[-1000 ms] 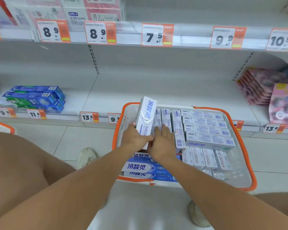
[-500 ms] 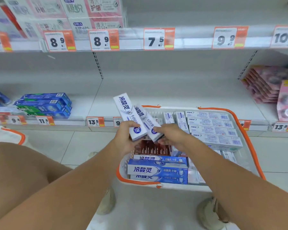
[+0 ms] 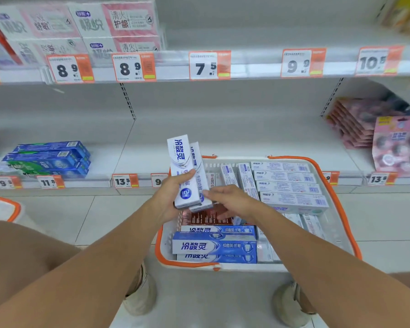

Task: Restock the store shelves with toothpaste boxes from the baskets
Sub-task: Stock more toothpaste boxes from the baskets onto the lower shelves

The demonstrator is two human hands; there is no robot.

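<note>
Though slightly blurred, two white, blue-lettered toothpaste boxes [image 3: 186, 171], upright.

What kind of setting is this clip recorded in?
A retail store aisle, most likely a supermarket or drugstore. White shelves carry orange price tags, stacked toothpaste boxes sit on display, and an orange-rimmed shopping basket stands on the tiled floor.

Pale grey store shelves [image 3: 234, 129] edged with orange-and-white price tags [image 3: 210, 65] rise beyond the hands, above a light tiled floor [image 3: 118, 214] under even, flat lighting.
</note>
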